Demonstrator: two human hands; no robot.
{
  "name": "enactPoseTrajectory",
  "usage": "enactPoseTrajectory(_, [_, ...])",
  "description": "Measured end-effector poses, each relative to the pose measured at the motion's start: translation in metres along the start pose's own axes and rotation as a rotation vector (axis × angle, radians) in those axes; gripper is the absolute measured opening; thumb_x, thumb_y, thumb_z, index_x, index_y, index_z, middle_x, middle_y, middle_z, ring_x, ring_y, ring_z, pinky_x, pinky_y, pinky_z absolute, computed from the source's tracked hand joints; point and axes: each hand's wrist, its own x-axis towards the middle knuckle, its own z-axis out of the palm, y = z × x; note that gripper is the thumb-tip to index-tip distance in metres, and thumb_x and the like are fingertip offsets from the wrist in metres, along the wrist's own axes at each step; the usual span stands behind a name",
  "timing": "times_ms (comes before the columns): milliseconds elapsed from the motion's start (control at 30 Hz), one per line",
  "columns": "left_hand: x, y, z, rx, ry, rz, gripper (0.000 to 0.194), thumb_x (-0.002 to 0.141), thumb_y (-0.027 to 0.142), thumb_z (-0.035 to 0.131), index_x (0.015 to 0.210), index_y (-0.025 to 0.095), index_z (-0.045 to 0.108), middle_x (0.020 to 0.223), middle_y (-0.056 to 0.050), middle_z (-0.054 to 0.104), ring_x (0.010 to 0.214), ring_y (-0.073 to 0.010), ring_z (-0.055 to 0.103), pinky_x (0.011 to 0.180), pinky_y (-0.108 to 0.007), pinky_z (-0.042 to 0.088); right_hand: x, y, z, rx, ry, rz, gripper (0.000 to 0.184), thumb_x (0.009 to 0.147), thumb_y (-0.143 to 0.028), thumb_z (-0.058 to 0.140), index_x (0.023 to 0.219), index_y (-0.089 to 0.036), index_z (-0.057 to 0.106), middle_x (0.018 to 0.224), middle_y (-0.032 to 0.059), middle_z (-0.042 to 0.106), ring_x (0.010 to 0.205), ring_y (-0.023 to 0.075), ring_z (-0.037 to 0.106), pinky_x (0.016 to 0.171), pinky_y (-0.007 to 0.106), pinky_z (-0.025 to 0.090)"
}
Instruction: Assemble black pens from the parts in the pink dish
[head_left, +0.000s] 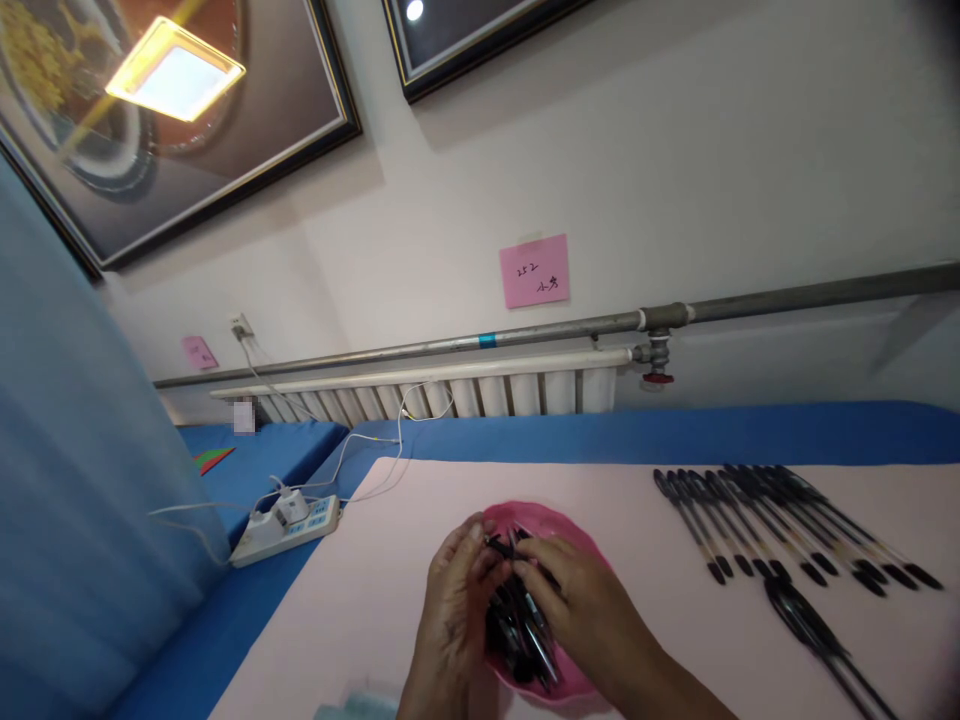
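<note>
Between the hands, a black piece runs roughly left-right.

A warm rectangular reflection glared in the framed picture at upper left; a small white spot shone near top centre. Soft shadows lay beneath the frames on the wall, which was grey and dimmer rightward. Dark pieces at lower centre caught thin highlights. Blurred darkness shaded the upper-right corner.

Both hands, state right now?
Left hand: closed, fingertips pinching a small black piece.
Right hand: closed, fingertips apparently on the same piece, above the pink bowl.
</note>
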Motion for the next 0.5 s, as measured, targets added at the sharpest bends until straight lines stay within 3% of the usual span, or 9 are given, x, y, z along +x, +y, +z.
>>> enactPoseTrajectory(167, [-0.0019,0.0000,0.0005,0.026,0.005,-0.003,0.029,0.052,0.026,0.081,0.060,0.013,0.057,0.056,0.000,0.060,0.053,-0.0097,0.057,0.057,-0.022,0.048,-0.0007,-0.0021,-0.0005,-0.002,-0.028,0.017,0.023,0.085,-0.023,0.042,0.091,-0.021,0.064,0.090,0.0058,0.066,0.085,0.0203,0.061,0.076,0.035,0.047])
enactPoseTrajectory(333, [-0.0014,-0.0014,-0.0025,0.013,-0.010,-0.011,0.031,0.053,0.023,0.081,0.077,0.013,0.063,0.074,-0.005,0.067,0.067,-0.0148,0.062,0.063,-0.026,0.050,-0.0006,-0.0014,-0.0006,-0.008,-0.023,0.046,0.024,0.084,-0.022,0.042,0.094,-0.021,0.064,0.093,0.0062,0.067,0.088,0.0210,0.061,0.078,0.036,0.046])
enactPoseTrajectory(500, [0.0002,-0.0016,-0.0019,0.021,-0.011,-0.029,0.024,0.056,0.024,0.079,0.062,0.013,0.059,0.060,-0.001,0.063,0.057,-0.0107,0.059,0.059,-0.023,0.048,-0.0004,-0.0025,-0.0014,0.010,-0.036,0.057,0.023,0.084,-0.023,0.043,0.091,-0.021,0.064,0.091,0.0055,0.067,0.086,0.0201,0.061,0.076,0.033,0.046])
